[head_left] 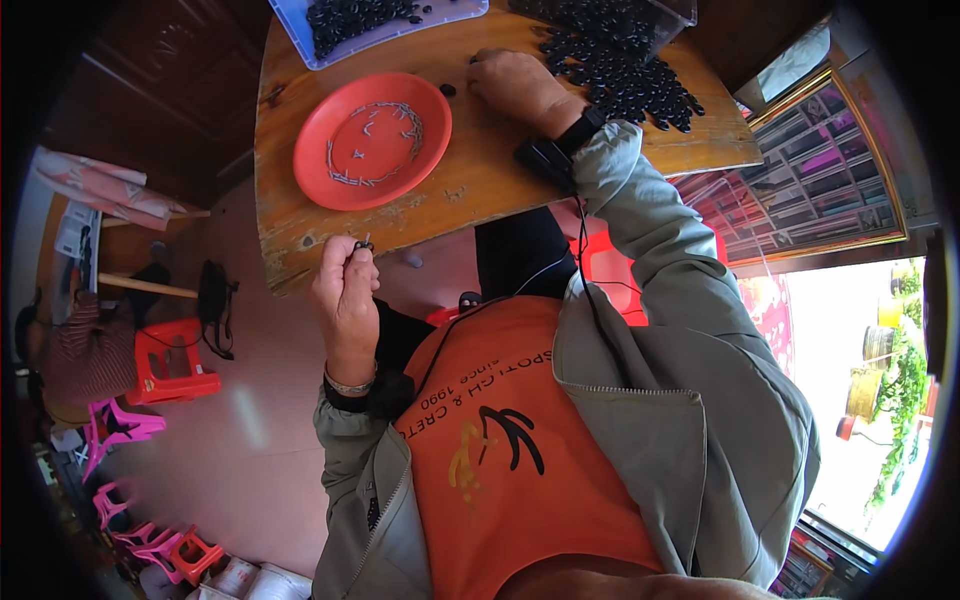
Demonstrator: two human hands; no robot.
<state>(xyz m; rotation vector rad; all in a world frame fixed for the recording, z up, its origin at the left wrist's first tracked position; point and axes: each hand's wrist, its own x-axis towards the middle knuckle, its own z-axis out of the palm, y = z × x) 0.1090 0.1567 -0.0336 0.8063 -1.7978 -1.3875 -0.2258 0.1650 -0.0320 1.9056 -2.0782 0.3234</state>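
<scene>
My left hand [347, 305] is raised at the table's near edge, thumb and finger pinched on a small black piece [364, 245] with a thin pale pin sticking up from it. On the tabletop my right hand [522, 88] rests with curled fingers, beside a heap of glossy black oval pieces [640, 88]. Its fingertips seem closed, and what they hold is too small to make out. One loose black piece [447, 90] lies between that hand and a red plate [312, 160]. Small pale pins [350, 180] are scattered in a ring on the plate.
A clear plastic bin [305, 45] of black pieces stands at the table's far left, and another clear container [672, 28] tips over the heap. The worn wooden table [455, 200] ends just before my lap. Red stools [175, 365] stand at left; a cable runs down my right side.
</scene>
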